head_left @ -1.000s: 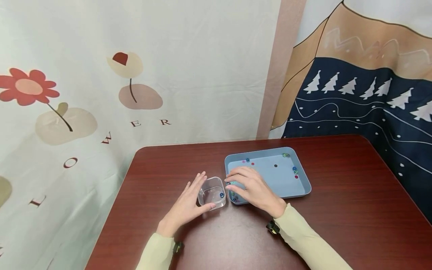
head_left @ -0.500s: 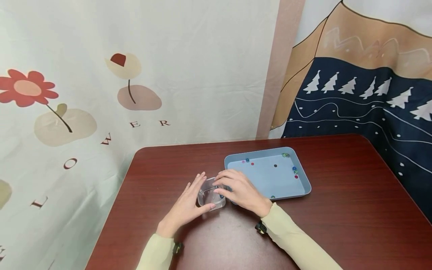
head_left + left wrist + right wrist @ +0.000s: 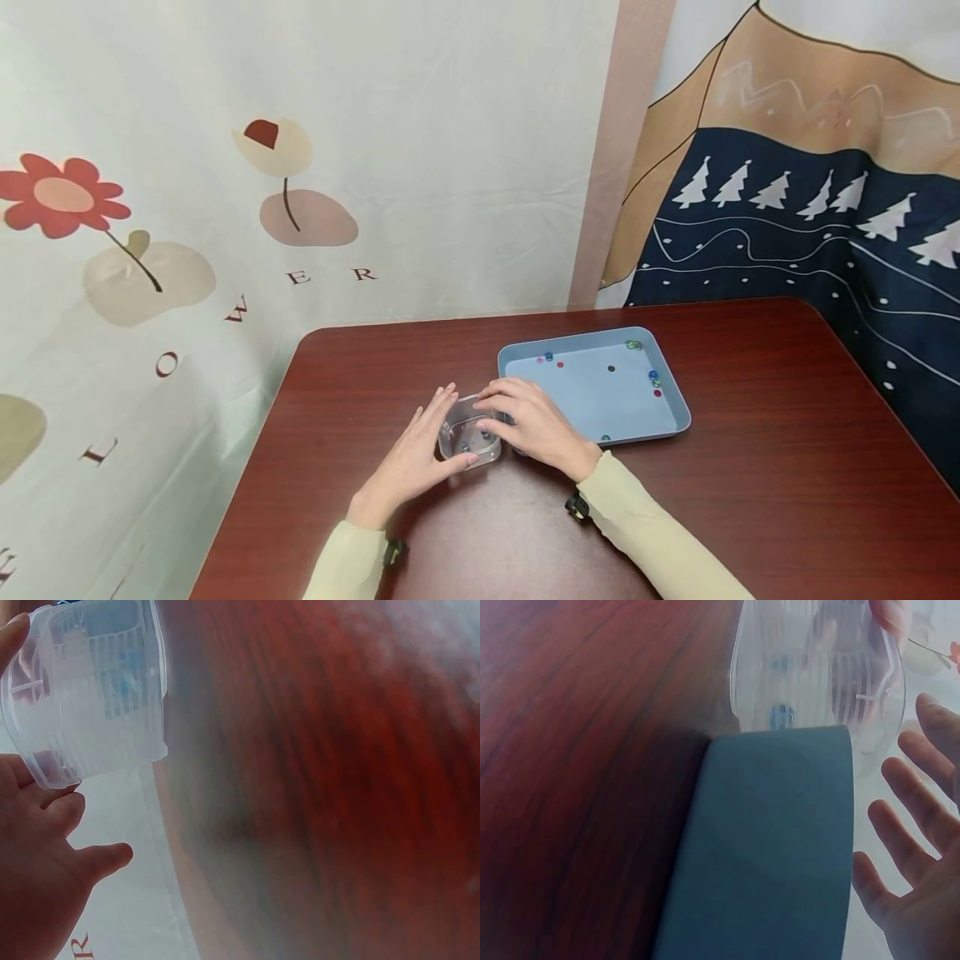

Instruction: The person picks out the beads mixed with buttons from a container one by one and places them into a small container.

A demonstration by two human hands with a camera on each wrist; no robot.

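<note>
A clear plastic box [image 3: 467, 429] stands on the table left of the blue tray [image 3: 603, 435]. My left hand [image 3: 408, 458] holds it from the left, with the fingers along its far left side and the thumb at its near rim. In the left wrist view the box [image 3: 97, 735] partly covers those fingers. Over the box's right rim hovers my right hand [image 3: 532, 421], its fingers spread and slightly bent in the right wrist view. Small marbles [image 3: 465, 447] lie on the box floor; a blue marble [image 3: 781, 716] shows through its wall.
Several green and blue marbles [image 3: 654, 375] and small red pieces [image 3: 559, 364] are scattered in the tray, and a dark round piece [image 3: 611, 368] lies near its middle. My right hand hides the tray's left end. A printed curtain [image 3: 450, 167] hangs behind the dark red table [image 3: 780, 400].
My right hand has moved left from the tray's left end to above the box. Another marble now shows inside the box. My left hand has stayed in place.
</note>
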